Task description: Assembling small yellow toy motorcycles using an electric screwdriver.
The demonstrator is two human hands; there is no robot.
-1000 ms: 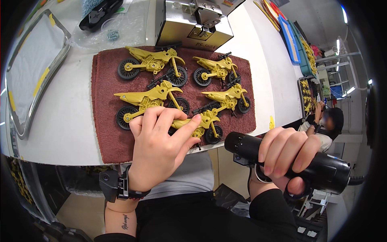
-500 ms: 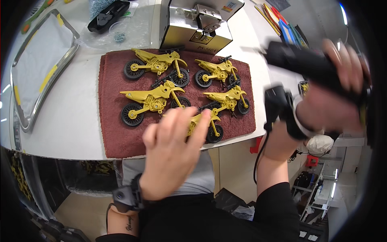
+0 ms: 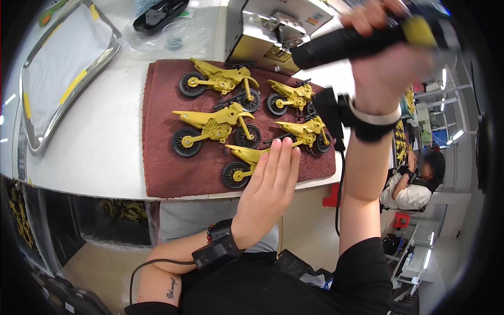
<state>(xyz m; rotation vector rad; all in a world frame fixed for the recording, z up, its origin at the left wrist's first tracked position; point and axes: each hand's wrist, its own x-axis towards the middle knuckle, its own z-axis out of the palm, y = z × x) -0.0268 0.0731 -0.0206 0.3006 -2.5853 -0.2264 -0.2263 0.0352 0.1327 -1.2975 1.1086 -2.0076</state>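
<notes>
My left hand [image 3: 268, 197] lies with straight fingers over the front half of a yellow toy motorcycle [image 3: 245, 153] at the towel's near edge, its rear wheel still showing. Raised at the upper right, my right hand [image 3: 391, 73] is wrapped round a black, cylinder-shaped electric screwdriver [image 3: 341, 51] with a yellow patch. More toy motorcycles lie on their sides behind the left hand: one at back left [image 3: 223, 79], one at middle left [image 3: 210, 123], one at back right [image 3: 290, 96] and one at middle right [image 3: 304, 131]. All have black wheels.
A brown towel [image 3: 163, 173] covers part of the white table [image 3: 94, 168]. Behind it stands a metal box machine [image 3: 252, 39]. A metal-framed tray [image 3: 68, 97] is at left, beside a plastic bag [image 3: 202, 44]. Another person [image 3: 412, 186] sits at far right.
My right hand has swung left and up with the screwdriver, now nearer the machine. My left hand has shifted right, its fingers now straight and together. The view has moved slightly.
</notes>
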